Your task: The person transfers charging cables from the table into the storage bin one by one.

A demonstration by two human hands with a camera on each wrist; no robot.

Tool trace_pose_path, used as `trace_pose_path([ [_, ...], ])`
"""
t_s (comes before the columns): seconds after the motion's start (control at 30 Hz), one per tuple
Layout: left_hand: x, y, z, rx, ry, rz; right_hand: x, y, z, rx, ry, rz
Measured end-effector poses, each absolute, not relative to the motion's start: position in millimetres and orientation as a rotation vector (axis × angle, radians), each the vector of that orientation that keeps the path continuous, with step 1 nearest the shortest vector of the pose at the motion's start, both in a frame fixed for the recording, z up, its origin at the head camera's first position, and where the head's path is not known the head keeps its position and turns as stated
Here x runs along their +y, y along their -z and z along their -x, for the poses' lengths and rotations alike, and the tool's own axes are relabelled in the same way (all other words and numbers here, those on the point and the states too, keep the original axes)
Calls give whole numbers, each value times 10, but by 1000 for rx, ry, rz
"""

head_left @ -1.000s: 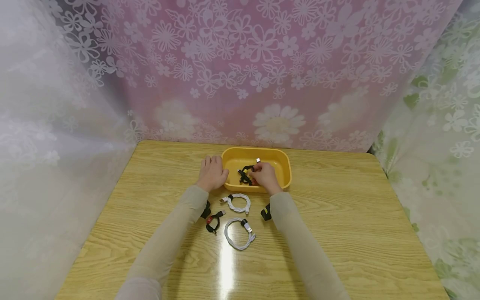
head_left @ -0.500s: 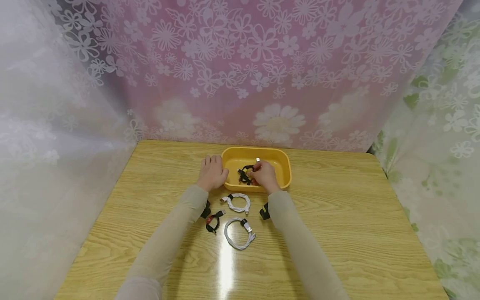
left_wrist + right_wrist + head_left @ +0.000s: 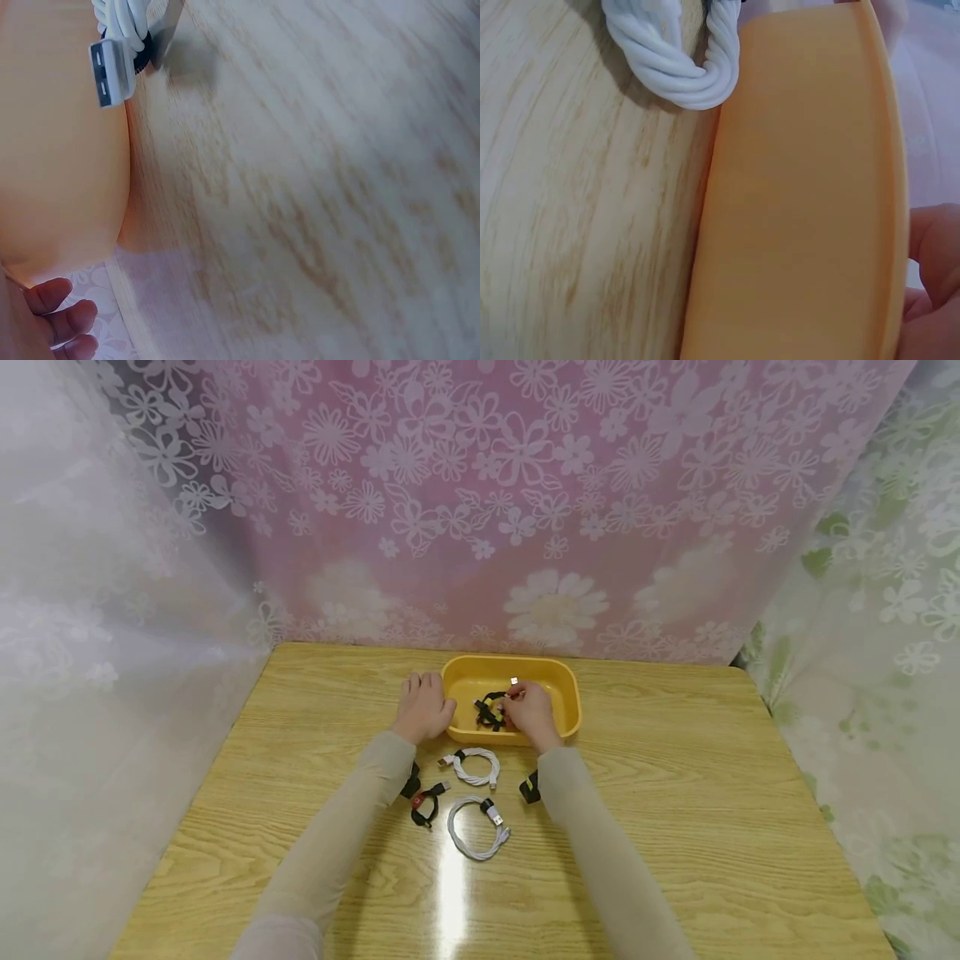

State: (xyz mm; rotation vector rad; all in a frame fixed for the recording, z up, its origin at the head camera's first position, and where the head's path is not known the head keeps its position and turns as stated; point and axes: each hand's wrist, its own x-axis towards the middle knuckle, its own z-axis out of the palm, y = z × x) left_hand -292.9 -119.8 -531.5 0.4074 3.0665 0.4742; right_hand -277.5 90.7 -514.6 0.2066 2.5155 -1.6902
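Observation:
A yellow plastic bin stands near the table's far edge. At its left end is my left hand, thumb over the rim and fingers outside along the wall; several of its fingertips show in the left wrist view. My right hand reaches into the bin and pinches a coiled cable, mostly hidden by the fingers. A USB plug sticks out just beyond them. Beside those fingers lie black cables with a yellow strap. The right wrist view shows mostly the bin's outer wall.
In front of the bin on the wooden table lie a thick white coiled cable, a thinner white coiled cable and a small black cable with a red strap. Patterned curtains surround the table.
Fingers of my right hand have shifted slightly among the cables in the bin, and the red spot beside them is less visible. The left hand and the cables on the table stay put.

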Motion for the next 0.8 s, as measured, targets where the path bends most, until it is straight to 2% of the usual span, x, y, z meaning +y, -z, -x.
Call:
trace_pose_path([
  [0.37,-1198,5297,2922,3069,-489,-414,963,5013,2682,2484,1799,-214],
  [0.8,-1195,5304,2916,3055,-486,-406,1050,4860,2427,2660,1848,-56],
])
